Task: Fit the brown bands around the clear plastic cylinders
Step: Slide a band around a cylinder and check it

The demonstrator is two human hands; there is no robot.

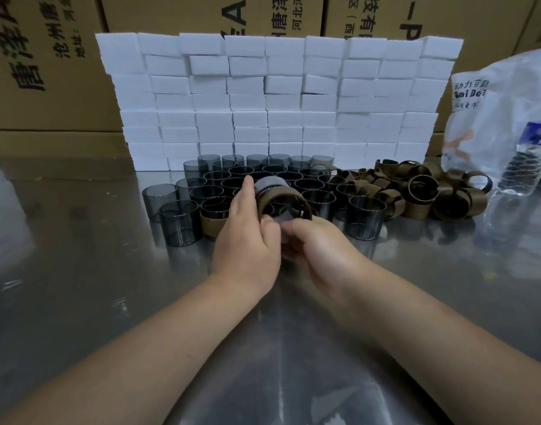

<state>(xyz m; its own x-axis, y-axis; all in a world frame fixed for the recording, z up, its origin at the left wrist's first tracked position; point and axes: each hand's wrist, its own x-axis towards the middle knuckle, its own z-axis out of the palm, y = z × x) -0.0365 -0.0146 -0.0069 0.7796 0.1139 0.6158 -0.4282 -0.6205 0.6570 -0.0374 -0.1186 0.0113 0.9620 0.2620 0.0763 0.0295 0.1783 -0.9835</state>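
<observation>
Just beyond the middle of the shiny metal surface (79,271), both hands hold one smoky clear plastic cylinder (267,184), tipped on its side. The left hand (247,237) curls round it. The right hand (321,253) grips the near rim of the brown band (264,203) around it. More cylinders (367,216) stand behind, with loose bands (422,194) piled toward the far right.

The table (79,271) at the bottom of the frame is glossy, reflective metal. The cylinders (178,222) at centre are smooth, smoky clear plastic; the bands (422,191) to their right look matt brown. Behind stand matt white foam blocks (275,99) and cardboard boxes (42,65).
</observation>
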